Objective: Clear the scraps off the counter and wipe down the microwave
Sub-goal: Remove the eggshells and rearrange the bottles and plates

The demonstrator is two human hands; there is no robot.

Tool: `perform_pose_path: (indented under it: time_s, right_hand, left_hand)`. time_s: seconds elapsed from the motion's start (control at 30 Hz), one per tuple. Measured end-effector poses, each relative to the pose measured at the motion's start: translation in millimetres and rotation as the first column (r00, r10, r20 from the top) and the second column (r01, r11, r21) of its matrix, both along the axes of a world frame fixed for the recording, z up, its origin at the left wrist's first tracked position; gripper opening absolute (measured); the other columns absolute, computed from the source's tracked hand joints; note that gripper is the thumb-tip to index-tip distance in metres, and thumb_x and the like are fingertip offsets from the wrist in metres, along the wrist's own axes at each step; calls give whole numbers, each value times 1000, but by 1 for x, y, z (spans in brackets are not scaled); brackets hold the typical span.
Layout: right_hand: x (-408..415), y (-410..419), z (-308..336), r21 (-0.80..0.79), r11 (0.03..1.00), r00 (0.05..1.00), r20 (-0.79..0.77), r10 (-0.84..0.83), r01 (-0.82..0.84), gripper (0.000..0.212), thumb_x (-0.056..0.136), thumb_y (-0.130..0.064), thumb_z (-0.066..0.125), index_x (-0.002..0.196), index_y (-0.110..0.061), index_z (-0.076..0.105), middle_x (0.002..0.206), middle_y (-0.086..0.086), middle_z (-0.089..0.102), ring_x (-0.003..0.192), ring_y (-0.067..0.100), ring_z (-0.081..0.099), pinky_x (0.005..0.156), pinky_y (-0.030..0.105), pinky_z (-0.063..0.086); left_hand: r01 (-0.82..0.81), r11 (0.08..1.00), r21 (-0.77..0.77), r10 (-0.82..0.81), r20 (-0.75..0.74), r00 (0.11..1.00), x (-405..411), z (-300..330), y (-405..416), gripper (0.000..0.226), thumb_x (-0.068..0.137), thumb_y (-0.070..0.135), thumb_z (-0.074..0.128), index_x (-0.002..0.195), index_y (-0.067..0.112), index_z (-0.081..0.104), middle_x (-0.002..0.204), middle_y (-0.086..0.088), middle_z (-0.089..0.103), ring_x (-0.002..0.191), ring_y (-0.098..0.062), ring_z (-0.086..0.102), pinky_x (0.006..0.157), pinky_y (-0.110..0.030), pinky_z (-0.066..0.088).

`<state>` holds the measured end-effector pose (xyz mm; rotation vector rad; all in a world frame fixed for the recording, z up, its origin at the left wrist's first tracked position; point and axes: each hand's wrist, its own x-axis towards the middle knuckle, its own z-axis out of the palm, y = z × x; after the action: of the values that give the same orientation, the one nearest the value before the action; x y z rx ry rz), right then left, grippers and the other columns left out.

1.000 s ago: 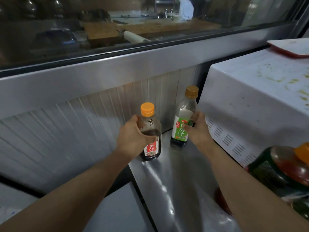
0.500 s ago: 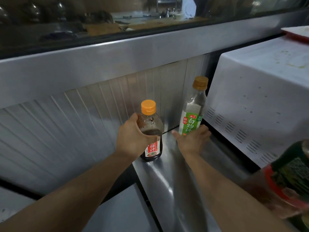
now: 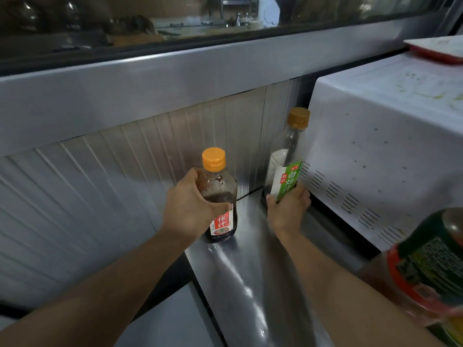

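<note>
A white microwave [image 3: 380, 151] stands at the right on a steel counter [image 3: 253, 269], its top smeared with greenish stains. My left hand [image 3: 186, 209] grips a dark sauce bottle [image 3: 221, 194] with an orange cap and red label, standing on the counter. Close beside the microwave's side, my right hand [image 3: 288, 209] holds the base of a taller, nearly empty bottle [image 3: 288, 169] with a tan cap and green label. No scraps or cloth are in view.
A ribbed metal wall panel [image 3: 100, 196] rises behind the counter under a wide steel ledge [image 3: 175, 81] and a window. A red-rimmed tray [image 3: 436, 47] lies on the microwave. A large blurred green bottle [image 3: 431, 264] with a red band stands at the near right.
My right hand has slid the green-label bottle back and right, up against the microwave's side, and now grips it low. My left hand still holds the dark bottle in place.
</note>
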<state>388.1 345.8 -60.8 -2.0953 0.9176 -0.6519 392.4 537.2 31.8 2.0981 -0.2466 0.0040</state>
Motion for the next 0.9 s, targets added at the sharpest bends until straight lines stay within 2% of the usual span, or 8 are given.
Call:
perform_pose_path:
  time_s: [0.07,0.17,0.33,0.47,0.67,0.8,0.9]
  right_hand:
    - [-2,-1,-1,36,999,999,-44,-16,17,65,75,-23,77,121,2,39,127,21,41,118,35,38,94,41,38]
    - [3,-2,-1,85,996,998,-56,-3,7,57,75,-19,77,114,1,41,124,20,42,113,34,44,91,41,41]
    - [17,-5,-2,130,991,1000,1,-9,8,55,78,-12,74,119,2,40,126,20,38,110,37,49,93,44,45]
    - [26,-11,-1,125,992,1000,2,-21,21,52,80,-14,72,119,1,43,128,19,41,111,37,51,91,45,46]
    - [30,-15,2,125,991,999,1,-45,45,50,80,-15,72,118,1,44,127,19,45,113,36,50,88,43,45]
    - [26,-17,7,131,991,1000,-6,-20,20,51,80,-15,72,119,0,44,127,18,45,115,34,50,89,42,45]
    - [16,-15,14,124,992,1000,-20,-1,4,55,81,-15,70,125,-1,40,130,18,42,118,34,47,91,41,44]
  left_hand:
    - [3,1000,-1,-3,-2,1000,0,2,-3,64,51,20,88,105,30,54,97,13,66,92,-9,64,85,-35,54]
    - [10,1000,-1,-10,-7,1000,1,1,-6,65,52,20,89,106,29,54,99,11,67,93,-11,64,86,-38,55]
    - [5,1000,10,-5,8,1000,3,-4,-12,62,51,19,88,102,31,55,96,12,67,92,-11,64,85,-38,55]
    - [3,1000,22,-3,14,1000,4,-6,-20,62,52,19,88,104,27,56,98,9,67,95,-13,64,88,-39,54]
    - [1,999,51,-2,15,1000,3,-5,-31,64,53,21,88,108,28,55,98,11,66,94,-11,63,83,-31,52]
    - [1,999,39,-1,17,1000,5,-1,-39,64,53,19,87,109,23,57,99,8,67,94,-13,64,86,-37,54]
    - [-23,999,49,21,28,999,7,1,-47,63,54,22,87,109,23,57,100,7,67,95,-14,63,85,-36,53]
